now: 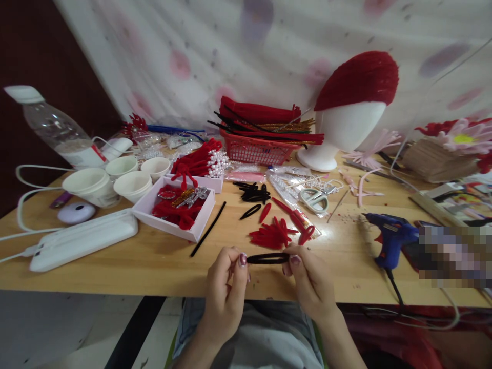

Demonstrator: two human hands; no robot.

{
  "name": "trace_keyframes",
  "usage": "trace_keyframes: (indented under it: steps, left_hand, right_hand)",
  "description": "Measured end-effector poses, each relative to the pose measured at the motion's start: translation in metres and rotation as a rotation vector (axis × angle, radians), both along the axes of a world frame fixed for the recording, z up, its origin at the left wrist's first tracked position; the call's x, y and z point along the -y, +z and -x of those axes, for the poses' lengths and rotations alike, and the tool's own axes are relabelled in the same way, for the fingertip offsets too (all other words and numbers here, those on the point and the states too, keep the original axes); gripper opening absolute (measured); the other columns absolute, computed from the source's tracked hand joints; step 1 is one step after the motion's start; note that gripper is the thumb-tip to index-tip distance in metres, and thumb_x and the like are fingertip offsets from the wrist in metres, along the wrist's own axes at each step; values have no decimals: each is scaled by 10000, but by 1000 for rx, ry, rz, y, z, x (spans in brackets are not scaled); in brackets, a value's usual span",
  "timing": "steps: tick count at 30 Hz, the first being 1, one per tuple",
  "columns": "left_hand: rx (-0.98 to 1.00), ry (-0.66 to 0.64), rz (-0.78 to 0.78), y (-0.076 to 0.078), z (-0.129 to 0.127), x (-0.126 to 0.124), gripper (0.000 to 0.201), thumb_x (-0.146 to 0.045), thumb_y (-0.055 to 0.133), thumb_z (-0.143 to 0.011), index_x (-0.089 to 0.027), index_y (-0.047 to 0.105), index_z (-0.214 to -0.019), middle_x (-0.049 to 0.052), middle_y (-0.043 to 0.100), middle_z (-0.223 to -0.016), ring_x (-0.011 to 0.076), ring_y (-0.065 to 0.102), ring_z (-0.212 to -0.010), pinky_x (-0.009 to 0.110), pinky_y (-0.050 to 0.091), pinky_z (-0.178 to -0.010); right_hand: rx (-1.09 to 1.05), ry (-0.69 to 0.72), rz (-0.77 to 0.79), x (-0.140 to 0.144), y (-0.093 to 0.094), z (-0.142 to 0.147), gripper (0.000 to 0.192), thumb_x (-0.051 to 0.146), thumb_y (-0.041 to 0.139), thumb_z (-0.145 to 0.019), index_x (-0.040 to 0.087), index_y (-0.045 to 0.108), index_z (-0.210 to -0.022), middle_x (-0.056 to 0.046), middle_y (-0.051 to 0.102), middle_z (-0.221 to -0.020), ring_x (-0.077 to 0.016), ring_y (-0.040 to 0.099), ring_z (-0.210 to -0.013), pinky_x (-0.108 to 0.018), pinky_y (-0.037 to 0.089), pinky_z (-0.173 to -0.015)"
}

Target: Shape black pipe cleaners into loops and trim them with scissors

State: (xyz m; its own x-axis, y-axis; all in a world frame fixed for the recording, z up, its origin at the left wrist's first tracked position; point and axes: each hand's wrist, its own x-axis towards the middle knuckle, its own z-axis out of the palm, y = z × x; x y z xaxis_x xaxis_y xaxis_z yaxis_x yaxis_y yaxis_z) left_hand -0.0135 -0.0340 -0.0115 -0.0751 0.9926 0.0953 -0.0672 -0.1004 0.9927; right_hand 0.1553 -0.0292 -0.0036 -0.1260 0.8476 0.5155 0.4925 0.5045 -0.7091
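A loop of black pipe cleaner [268,258] is stretched level between my two hands, just above the table's front edge. My left hand [227,287] pinches its left end between thumb and fingers. At the other end, my right hand [310,279] pinches it the same way. Just beyond lies a pile of red pipe-cleaner loops [271,233]. Farther back are a single black loop [250,211] and a heap of black pieces [253,192]. One straight black pipe cleaner [208,229] rests to the left of my hands.
On the left are a white box [172,225] of red pieces, paper cups [132,185], a bottle [57,125] and a power strip [86,240]. Behind stand a red basket [257,150] and a foam head [351,123]. Scissors [315,200] and a blue glue gun [392,238] lie right.
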Motion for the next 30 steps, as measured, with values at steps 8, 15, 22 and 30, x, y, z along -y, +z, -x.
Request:
trace_keyframes:
  steps: [8, 15, 22, 30]
  left_hand:
    - [-232, -142, -183, -10, 11, -5, 211, -252, 412, -1015, -232, 506, -827, -29, 537, -706, 123, 533, -640, 242, 411, -646]
    - [-320, -19, -263, -9, 8, -5, 207, -215, 455, -983, -234, 472, -777, -40, 514, -661, 119, 489, -573, 242, 372, -572]
    - [101, 40, 137, -1, 3, -8, 360, -476, 520, -950, -224, 490, -695, -82, 390, -544, 91, 378, -442, 212, 321, -441]
    - [-684, 349, -146, -6, 50, -21, 161, -317, 658, -846, -218, 703, -727, -5, 633, -554, 140, 560, -494, 252, 378, -533]
  right_hand:
    - [-191, -10, 145, 2, 1, 3, 380, 341, 369, -1079, 216, 521, -755, 26, 492, -637, -136, 469, -575, -265, 350, -561]
    - [-260, -56, 232, 5, 2, 9, 383, 356, 500, -1030, 212, 475, -676, 49, 401, -590, -120, 368, -522, -267, 288, -519]
    - [-218, -100, 231, 2, 11, 16, 441, 392, 520, -1013, 214, 469, -612, 48, 421, -514, -113, 363, -463, -268, 272, -475]
    - [-133, -150, 247, -20, 24, 8, 479, 457, 516, -994, 224, 422, -586, 53, 396, -494, -108, 342, -453, -262, 247, -446]
